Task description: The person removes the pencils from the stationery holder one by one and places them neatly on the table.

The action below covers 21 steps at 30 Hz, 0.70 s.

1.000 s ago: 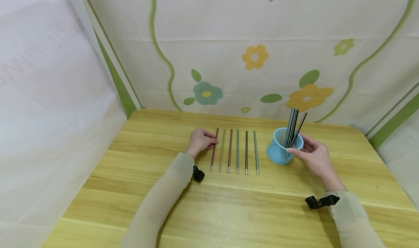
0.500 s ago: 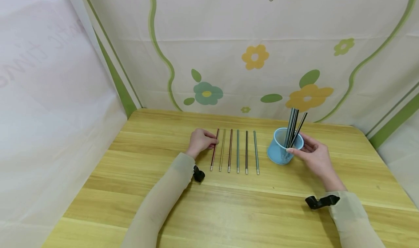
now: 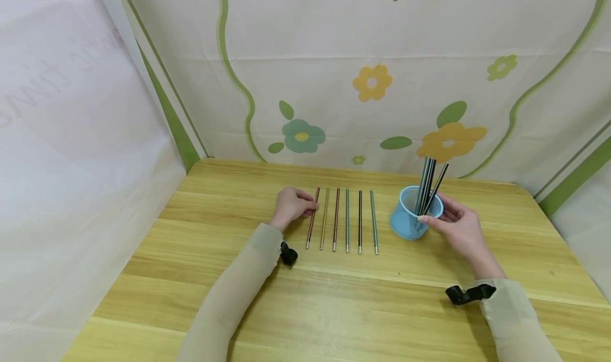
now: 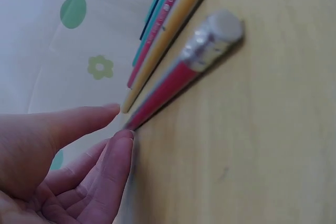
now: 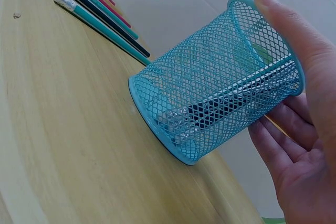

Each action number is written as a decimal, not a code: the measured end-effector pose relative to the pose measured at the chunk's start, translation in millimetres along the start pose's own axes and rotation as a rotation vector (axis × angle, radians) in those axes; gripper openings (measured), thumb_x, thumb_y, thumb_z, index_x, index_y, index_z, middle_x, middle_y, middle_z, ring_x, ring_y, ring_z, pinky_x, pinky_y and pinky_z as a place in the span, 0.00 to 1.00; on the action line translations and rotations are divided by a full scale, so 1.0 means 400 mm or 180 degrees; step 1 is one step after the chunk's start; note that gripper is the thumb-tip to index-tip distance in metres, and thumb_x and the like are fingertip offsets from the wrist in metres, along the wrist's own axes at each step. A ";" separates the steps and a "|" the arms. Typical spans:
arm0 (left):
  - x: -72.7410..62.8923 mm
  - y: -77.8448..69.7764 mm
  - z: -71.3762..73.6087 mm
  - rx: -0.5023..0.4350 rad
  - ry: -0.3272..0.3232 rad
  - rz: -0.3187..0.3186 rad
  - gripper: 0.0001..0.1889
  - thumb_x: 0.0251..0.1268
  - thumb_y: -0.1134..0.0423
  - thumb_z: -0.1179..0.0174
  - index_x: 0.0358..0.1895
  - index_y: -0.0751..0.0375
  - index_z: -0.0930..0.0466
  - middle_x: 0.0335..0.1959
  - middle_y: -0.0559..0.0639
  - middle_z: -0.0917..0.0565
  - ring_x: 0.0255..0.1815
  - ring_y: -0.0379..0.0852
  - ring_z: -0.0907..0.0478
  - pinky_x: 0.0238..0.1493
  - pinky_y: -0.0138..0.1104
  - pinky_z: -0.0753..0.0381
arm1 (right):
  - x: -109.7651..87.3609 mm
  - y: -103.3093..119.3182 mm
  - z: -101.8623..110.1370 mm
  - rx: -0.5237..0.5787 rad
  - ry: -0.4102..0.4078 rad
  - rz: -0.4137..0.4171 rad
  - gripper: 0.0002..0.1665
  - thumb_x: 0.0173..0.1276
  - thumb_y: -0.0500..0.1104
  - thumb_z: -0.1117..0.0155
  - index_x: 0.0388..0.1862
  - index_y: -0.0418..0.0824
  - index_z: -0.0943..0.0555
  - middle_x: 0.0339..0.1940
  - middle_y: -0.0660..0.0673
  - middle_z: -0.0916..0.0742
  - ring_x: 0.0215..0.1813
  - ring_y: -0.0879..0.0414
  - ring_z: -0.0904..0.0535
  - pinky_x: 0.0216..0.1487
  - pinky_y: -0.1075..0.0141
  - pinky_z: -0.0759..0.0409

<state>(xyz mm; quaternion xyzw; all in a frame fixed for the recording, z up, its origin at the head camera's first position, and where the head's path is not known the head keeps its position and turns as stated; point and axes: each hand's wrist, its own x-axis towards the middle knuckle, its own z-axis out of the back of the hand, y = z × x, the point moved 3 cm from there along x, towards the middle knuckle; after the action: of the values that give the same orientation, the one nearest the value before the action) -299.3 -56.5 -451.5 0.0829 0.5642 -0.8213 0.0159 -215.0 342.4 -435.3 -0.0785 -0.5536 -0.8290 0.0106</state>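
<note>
On the wooden table lies a row of several eraser-tipped pencils, with a red pencil [image 3: 311,229] at its left end. My left hand [image 3: 292,205] has thumb and index finger at the upper part of this pencil, pinching it loosely. In the left wrist view its eraser end [image 4: 214,39] points toward the camera, and the fingertips partly hide its far part. My right hand [image 3: 460,229] holds a blue mesh pencil cup [image 5: 210,77] by its side and rim. Dark and teal pencils [image 3: 425,187] stand leaning inside the cup.
Beside the red pencil lie a yellow pencil [image 3: 324,218], a dark red one [image 3: 336,220], a teal one [image 3: 347,221], a black one [image 3: 360,222] and another teal one [image 3: 374,222]. A flowered cloth [image 3: 334,43] hangs behind the table [image 3: 353,309].
The red pencil has turned very slightly, its eraser end shifting a little to the left. My right hand and the pencil cup have stayed in place.
</note>
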 end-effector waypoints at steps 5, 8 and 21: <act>-0.003 -0.023 0.012 -0.0058 -0.0051 -0.0070 0.11 0.59 0.66 0.24 0.41 0.68 0.12 0.30 0.54 0.12 0.32 0.51 0.12 0.36 0.38 0.11 | -0.001 0.000 0.000 -0.0003 0.0009 -0.0006 0.45 0.67 0.43 0.24 0.76 0.30 0.35 0.69 0.27 0.26 0.53 0.71 0.20 0.52 0.76 0.21; -0.009 -0.048 0.014 -0.0124 -0.0030 -0.0114 0.12 0.59 0.63 0.24 0.43 0.65 0.11 0.33 0.53 0.12 0.35 0.54 0.12 0.39 0.42 0.11 | -0.001 0.001 0.000 -0.0025 0.0013 -0.0009 0.46 0.67 0.44 0.24 0.76 0.30 0.35 0.69 0.26 0.26 0.53 0.71 0.20 0.52 0.76 0.21; -0.046 -0.182 -0.058 -0.0356 0.0313 -0.0440 0.17 0.60 0.57 0.24 0.49 0.64 0.12 0.39 0.49 0.12 0.38 0.48 0.13 0.46 0.42 0.12 | 0.000 0.003 0.002 -0.0028 0.0016 -0.0037 0.46 0.66 0.43 0.24 0.76 0.30 0.35 0.70 0.25 0.27 0.53 0.71 0.21 0.51 0.77 0.21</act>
<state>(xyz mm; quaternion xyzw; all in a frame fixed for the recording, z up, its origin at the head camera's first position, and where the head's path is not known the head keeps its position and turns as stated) -287.0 -9.6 -389.3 0.0830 0.6136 -0.7826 -0.0640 -214.7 342.6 -433.9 -0.0732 -0.5504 -0.8316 0.0069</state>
